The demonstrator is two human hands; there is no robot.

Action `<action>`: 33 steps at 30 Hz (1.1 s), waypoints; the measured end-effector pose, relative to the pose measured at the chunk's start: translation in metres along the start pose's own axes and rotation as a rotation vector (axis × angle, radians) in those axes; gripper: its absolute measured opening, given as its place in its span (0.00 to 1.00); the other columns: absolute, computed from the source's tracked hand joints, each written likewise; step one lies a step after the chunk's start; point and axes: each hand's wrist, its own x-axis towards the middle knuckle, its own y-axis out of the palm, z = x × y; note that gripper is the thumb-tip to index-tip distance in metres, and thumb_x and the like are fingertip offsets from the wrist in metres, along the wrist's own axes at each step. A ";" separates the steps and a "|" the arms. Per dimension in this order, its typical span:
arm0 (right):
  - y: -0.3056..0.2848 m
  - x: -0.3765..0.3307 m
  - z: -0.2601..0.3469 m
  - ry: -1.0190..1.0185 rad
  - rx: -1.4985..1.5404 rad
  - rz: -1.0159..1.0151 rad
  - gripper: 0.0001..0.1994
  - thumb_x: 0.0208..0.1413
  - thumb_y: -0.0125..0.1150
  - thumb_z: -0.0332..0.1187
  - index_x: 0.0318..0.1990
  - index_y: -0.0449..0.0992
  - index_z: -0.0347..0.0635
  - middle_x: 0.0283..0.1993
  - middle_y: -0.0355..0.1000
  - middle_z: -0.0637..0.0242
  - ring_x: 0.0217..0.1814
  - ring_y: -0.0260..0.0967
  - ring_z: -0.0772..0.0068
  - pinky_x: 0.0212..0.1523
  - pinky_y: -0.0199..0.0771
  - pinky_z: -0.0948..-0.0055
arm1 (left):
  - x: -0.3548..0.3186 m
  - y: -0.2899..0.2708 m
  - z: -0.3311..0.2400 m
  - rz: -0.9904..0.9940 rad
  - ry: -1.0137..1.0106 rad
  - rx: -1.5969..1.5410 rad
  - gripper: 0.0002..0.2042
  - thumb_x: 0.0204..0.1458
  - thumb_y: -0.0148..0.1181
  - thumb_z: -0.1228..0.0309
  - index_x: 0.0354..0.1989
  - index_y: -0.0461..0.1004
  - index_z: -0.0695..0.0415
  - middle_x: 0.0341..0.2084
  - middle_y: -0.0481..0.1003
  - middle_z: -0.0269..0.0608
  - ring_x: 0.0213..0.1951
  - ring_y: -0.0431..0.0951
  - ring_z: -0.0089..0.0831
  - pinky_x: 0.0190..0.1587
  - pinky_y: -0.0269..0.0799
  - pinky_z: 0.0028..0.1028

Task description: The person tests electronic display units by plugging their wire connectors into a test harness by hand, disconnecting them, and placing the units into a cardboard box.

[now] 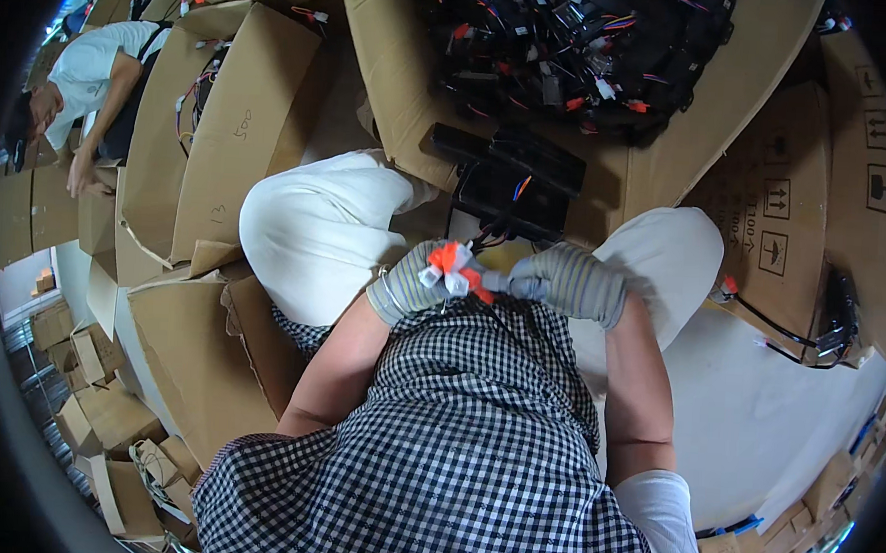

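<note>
1. The left hand (409,283), in a striped glove, is curled around a cluster of red and white connectors (455,268), their ends facing up, perhaps so each stays visible and reachable.
2. The right hand (583,284), gloved too, sits just right of that cluster, fingers bent toward it; whether they pinch a plug, I cannot tell. Working close to the lap probably steadies both hands.
3. Just beyond the hands, dark cables (492,233) run toward stacked black units (512,195), which lie between the knees, seemingly near enough to leave the leads slack.
4. Farther ahead, a large open carton (394,59) holds a heap of black units with colored plugs, likely kept within arm's reach.
5. Well right of the right hand, another black unit (839,322) lies by a carton, its cable trailing.
6. Far left of the left hand, a co-worker (93,73) bends beside open boxes.
</note>
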 end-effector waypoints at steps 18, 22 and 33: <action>0.006 0.017 0.000 0.054 0.164 0.014 0.17 0.53 0.51 0.47 0.28 0.75 0.42 0.18 0.69 0.60 0.22 0.68 0.62 0.30 0.66 0.64 | -0.012 0.008 -0.005 -0.121 0.056 -0.022 0.16 0.49 0.57 0.57 0.28 0.71 0.60 0.21 0.71 0.38 0.23 0.69 0.31 0.29 0.65 0.28; 0.010 0.019 -0.004 0.066 0.200 0.015 0.15 0.54 0.51 0.44 0.27 0.74 0.41 0.19 0.69 0.61 0.24 0.69 0.63 0.30 0.66 0.64 | -0.012 0.006 0.004 -0.082 0.058 -0.114 0.16 0.49 0.57 0.57 0.29 0.71 0.60 0.22 0.72 0.38 0.24 0.70 0.30 0.29 0.65 0.28; -0.027 0.037 -0.041 0.368 0.561 -0.803 0.13 0.53 0.54 0.41 0.33 0.74 0.40 0.23 0.71 0.65 0.23 0.68 0.73 0.25 0.67 0.74 | -0.030 0.000 0.000 -0.097 -0.341 -1.186 0.04 0.51 0.52 0.74 0.36 0.68 0.53 0.36 0.67 0.28 0.37 0.69 0.25 0.39 0.67 0.26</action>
